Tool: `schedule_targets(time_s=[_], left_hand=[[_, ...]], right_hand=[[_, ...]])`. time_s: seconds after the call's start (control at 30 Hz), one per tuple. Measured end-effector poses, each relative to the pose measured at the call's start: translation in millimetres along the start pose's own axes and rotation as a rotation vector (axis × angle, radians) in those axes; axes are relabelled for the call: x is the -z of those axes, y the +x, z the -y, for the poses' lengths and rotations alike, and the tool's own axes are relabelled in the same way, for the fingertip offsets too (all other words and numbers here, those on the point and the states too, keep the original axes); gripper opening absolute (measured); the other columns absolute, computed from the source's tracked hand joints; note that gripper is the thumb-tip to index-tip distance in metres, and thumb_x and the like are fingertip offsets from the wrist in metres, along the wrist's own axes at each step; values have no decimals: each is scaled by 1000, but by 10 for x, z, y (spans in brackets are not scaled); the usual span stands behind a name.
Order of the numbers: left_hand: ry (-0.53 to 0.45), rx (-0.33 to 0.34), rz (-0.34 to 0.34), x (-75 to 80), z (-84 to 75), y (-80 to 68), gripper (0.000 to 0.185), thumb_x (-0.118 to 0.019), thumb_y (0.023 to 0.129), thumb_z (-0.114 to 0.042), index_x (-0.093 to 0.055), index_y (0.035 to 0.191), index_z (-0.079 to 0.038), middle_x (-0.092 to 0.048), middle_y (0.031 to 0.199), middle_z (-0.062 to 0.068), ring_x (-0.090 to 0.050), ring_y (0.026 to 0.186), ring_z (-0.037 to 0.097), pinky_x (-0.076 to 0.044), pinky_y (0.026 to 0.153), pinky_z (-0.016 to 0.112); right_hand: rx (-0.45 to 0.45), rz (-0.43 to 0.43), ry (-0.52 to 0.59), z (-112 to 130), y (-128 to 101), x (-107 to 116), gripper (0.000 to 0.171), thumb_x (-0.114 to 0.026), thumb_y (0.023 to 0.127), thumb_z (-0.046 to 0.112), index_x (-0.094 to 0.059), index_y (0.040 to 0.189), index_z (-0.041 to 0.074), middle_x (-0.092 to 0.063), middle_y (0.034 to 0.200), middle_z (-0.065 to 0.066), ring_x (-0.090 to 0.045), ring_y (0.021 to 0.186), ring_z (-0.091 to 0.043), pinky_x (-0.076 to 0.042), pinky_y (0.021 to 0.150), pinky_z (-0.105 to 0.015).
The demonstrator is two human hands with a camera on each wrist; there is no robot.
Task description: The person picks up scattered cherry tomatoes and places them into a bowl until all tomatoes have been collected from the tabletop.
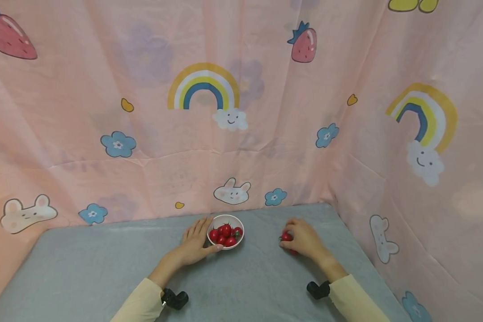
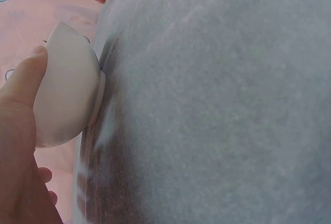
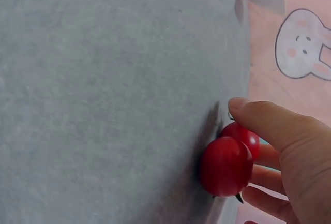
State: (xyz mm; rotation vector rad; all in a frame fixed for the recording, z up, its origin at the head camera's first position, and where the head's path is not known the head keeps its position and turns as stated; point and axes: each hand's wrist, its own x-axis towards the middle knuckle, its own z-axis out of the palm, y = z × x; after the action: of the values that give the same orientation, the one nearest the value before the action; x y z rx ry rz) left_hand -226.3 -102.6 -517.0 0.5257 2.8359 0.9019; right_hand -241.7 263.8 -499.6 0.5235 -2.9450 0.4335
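A white bowl (image 1: 242,238) filled with several red cherry tomatoes (image 1: 226,230) stands near the back of the table. My left hand (image 1: 195,247) rests against its left side, fingers straight and thumb at the near rim. In the left wrist view, that thumb lies on the outer wall of the bowl (image 2: 70,89). To the right of the bowl, my right hand (image 1: 303,239) curls thumb and fingers around a cherry tomato (image 1: 286,236). A second tomato (image 3: 226,166) lies close beside it, nearer the right wrist camera; its underside is hidden.
A grey cloth covers the table (image 1: 261,286). Behind it and along the right side hangs a pink curtain (image 1: 265,147) printed with rainbows, flowers and rabbits. Black wrist cameras (image 1: 175,299) sit at both sleeves.
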Motion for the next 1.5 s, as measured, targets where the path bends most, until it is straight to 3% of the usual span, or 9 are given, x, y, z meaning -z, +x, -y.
schedule_targets(time_s=[0.6, 0.87, 1.1, 1.5], left_hand=[[6, 9, 6, 56, -75, -28, 99, -64, 87, -60, -18, 159, -11, -20, 165, 18, -14, 152, 42, -12, 118, 68], [-7, -35, -26, 19, -45, -33, 102, -60, 85, -68, -19, 158, -9, -22, 163, 21, -17, 150, 44, -13, 115, 71], [-13, -16, -14, 29, -50, -38, 101, -62, 85, -65, -19, 158, -10, -20, 164, 20, -15, 151, 44, -11, 117, 70], [-5, -8, -2, 54, -79, -36, 98, -64, 87, -61, -19, 158, -10, -20, 164, 19, -14, 152, 43, -12, 117, 69]], right_hand=[[-22, 8, 14, -39, -26, 50, 33, -82, 78, 40, -77, 93, 11, -67, 116, -12, -60, 112, -34, -49, 92, -57], [-33, 29, 22, -17, -15, 45, 30, -82, 78, 37, -77, 93, 11, -68, 113, -11, -60, 109, -32, -51, 92, -53], [-43, 16, 28, 21, 33, 78, 32, -81, 79, 38, -78, 95, 10, -67, 119, -13, -60, 112, -33, -51, 93, -52], [36, -19, 8, 258, 215, 151, 35, -81, 79, 45, -78, 99, 16, -69, 118, -6, -61, 114, -27, -50, 99, -49]])
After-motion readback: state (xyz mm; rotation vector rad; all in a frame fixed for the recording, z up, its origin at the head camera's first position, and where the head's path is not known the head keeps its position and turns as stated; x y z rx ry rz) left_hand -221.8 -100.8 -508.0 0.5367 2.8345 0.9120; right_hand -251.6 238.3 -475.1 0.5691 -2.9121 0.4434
